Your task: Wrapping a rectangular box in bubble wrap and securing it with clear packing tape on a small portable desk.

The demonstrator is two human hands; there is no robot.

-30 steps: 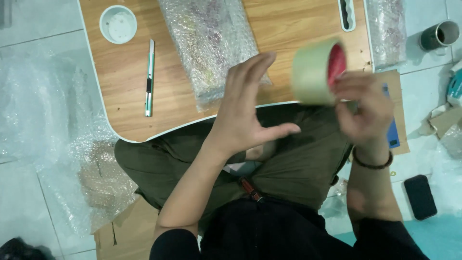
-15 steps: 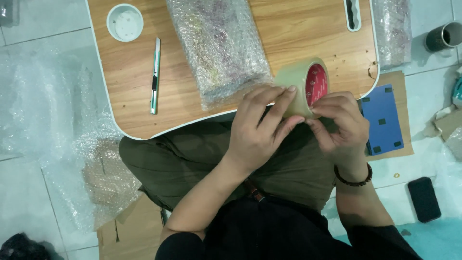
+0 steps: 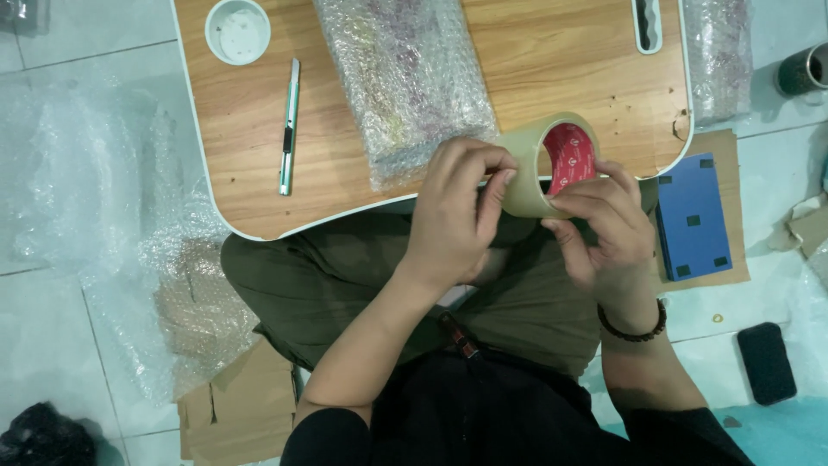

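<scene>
Fingers (image 3: 493, 185) of the left hand (image 3: 455, 211) are curled against the outer face of the tape roll (image 3: 552, 168), fingertips pressed to the tape surface, apparently picking at it. The right hand (image 3: 604, 229) clasps the roll from its other side, thumb and fingers closed around the rim, which steadies it against the picking. Both hands are thus grasping the roll; neither is released.

The roll, pale tape with a red core, is held off the surface just over the near edge of the table (image 3: 259, 147), above the person's lap.

Taking the roll as landmark: just beyond and left of it lies a bubble-wrapped parcel (image 3: 405, 82) on the wood-grain table. Further left lies a green-and-white utility knife (image 3: 289, 125); beyond that, at the far corner, a round white lid or dish (image 3: 237, 30). Right of the roll, off the table, a blue box (image 3: 693, 220) rests on cardboard (image 3: 733, 259).

The table is low; the person sits cross-legged at it on a pale tiled floor (image 3: 52, 345). Loose bubble wrap (image 3: 95, 190) and flattened cardboard lie on the floor, well left of the roll.
</scene>
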